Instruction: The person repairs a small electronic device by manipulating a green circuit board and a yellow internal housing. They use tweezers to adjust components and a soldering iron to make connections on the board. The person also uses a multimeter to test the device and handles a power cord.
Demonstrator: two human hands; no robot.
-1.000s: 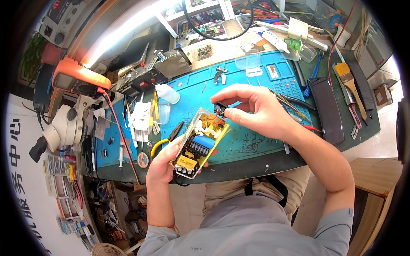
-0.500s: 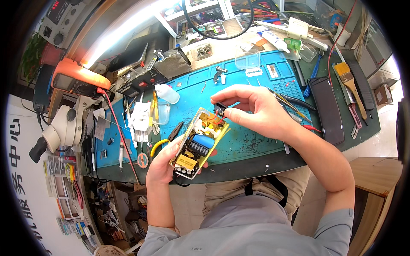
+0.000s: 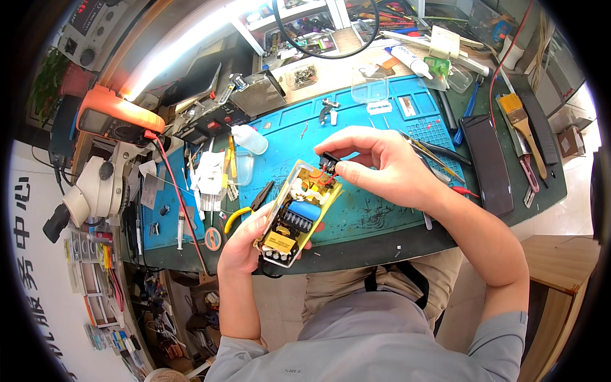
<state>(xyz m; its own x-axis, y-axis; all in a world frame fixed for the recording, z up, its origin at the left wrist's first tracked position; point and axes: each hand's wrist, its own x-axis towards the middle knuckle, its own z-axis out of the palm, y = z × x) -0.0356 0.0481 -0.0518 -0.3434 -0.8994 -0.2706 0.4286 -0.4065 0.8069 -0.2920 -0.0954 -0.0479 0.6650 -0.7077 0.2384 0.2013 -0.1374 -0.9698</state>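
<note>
My left hand [image 3: 242, 247] is wrapped round the lower end of an opened power adapter [image 3: 298, 219], tilted with its far end to the right. Inside its pale, yellow-lined case show a large blue capacitor [image 3: 304, 211], a yellow block-shaped part [image 3: 279, 242] and white filler. At the far end, my right hand [image 3: 379, 162] pinches a small black socket [image 3: 328, 161] between thumb and fingers. Thin red wires run from the socket into the adapter. Yellow-handled pliers [image 3: 240, 215] lie just left of the adapter on the blue mat [image 3: 356, 219].
An orange multimeter [image 3: 121, 114] and a white microscope [image 3: 102, 184] stand at the left. A squeeze bottle [image 3: 249, 139] is beyond the adapter. Tweezers [image 3: 433, 156], a black phone [image 3: 487, 164] and a brush [image 3: 523, 121] lie right. The bench's front edge [image 3: 356, 260] is near my lap.
</note>
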